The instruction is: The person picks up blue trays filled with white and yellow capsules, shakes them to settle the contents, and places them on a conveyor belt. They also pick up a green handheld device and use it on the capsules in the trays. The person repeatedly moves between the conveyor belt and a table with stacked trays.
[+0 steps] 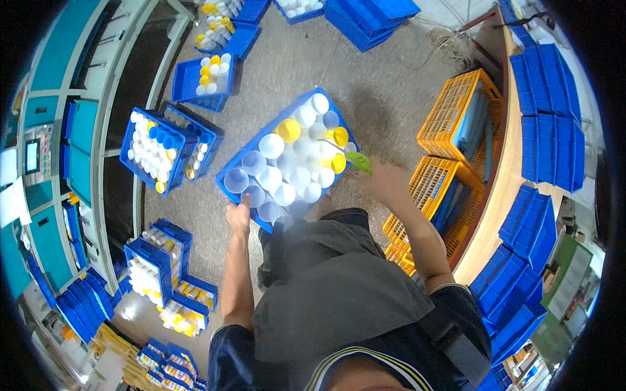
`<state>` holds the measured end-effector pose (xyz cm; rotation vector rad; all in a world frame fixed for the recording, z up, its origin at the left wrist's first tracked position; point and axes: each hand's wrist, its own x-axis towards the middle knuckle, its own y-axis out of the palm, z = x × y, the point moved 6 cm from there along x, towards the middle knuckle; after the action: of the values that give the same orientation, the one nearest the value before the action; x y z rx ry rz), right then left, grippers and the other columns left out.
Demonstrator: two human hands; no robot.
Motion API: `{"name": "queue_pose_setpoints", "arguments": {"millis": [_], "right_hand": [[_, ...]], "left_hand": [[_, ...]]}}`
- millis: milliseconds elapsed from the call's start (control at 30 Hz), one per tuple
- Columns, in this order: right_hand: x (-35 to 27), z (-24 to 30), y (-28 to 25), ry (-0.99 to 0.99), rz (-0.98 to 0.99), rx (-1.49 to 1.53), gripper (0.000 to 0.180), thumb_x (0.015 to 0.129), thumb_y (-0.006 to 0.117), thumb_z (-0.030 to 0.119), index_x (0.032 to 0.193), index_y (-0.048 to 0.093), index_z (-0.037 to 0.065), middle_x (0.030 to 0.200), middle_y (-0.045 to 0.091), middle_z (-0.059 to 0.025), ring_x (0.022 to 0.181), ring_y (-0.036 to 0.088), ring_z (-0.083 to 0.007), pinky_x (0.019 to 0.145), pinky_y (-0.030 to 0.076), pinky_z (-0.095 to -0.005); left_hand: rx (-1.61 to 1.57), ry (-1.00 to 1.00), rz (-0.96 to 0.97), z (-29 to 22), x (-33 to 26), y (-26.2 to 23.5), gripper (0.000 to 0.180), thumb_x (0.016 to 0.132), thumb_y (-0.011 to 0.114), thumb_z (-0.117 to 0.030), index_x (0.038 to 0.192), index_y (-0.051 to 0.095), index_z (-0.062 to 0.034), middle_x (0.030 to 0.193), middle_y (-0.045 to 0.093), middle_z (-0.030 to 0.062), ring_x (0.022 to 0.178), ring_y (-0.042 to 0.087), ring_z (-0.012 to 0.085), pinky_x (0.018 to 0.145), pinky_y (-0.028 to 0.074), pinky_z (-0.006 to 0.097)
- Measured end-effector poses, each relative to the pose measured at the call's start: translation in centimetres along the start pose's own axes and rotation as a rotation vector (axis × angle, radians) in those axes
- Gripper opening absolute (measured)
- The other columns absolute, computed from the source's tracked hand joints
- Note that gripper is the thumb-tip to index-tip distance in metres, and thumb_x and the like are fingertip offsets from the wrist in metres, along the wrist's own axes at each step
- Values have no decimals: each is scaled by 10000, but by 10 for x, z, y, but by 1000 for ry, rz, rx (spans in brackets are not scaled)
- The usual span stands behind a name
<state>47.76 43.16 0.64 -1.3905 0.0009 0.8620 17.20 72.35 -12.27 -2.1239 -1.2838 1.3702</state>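
A blue crate (225, 189) filled with white and yellow tubes, open ends up, sits tilted in front of my body. My left hand (238, 215) grips its near left corner, thumb over the rim beside a clear-white tube (253, 195). At the crate's right side, my right hand (383, 180) is closed round a bright green piece (358, 161). From it a thin pale shaft seems to reach over the tubes; its exact kind cannot be made out. Close to its tip stand a yellow tube (340, 136) and another yellow tube (338, 163).
Blue crates of tubes (158, 150) stand on the floor to the left, beside a teal machine (45, 163). Yellow plastic baskets (450, 124) stand at right, before a wooden bench (502, 176) lined with blue bins (548, 78). Stacked blue crates (365, 23) are at the back.
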Motion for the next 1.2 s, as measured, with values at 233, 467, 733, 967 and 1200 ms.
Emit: {"name": "queue_pose_setpoints", "arguments": {"millis": [233,467,733,967,1200], "right_hand": [[-1,-39,-36,87,-139,11,424,890,583,403,1073,571,21,883,681,-222,836,672,-394,746,523,-494],[-2,-17,-51,-11,-18,-5,453,915,543,432,1136,581,38,962,678,-224,935,648,-403,796,504,-503],[-17,35,-51,-165,25,-31,436,890,566,420,1124,599,55,934,683,-207,894,664,-392,775,517,-498],[-45,92,-43,-368,-28,21,394,855,607,376,1068,600,44,839,680,-176,804,660,-383,712,515,-481],[-63,143,-22,-536,-60,-66,375,877,616,309,1097,565,9,743,668,-189,716,668,-382,657,524,-477]], "left_hand": [[-61,81,-40,9,-47,-3,327,816,701,-255,966,702,36,885,714,181,802,673,273,761,489,398],[31,58,-35,10,-49,-8,356,804,719,-309,938,702,20,902,713,187,842,680,297,803,494,417],[168,49,-19,-3,-54,-11,421,805,698,-363,982,690,19,953,686,269,970,654,419,868,488,457],[224,94,-67,-19,-61,-13,600,795,648,-351,1237,550,43,1000,657,313,1026,623,446,925,468,478],[264,95,-110,-30,-64,-5,714,804,590,-312,1369,391,77,1045,654,305,1038,622,440,938,470,481]]}}
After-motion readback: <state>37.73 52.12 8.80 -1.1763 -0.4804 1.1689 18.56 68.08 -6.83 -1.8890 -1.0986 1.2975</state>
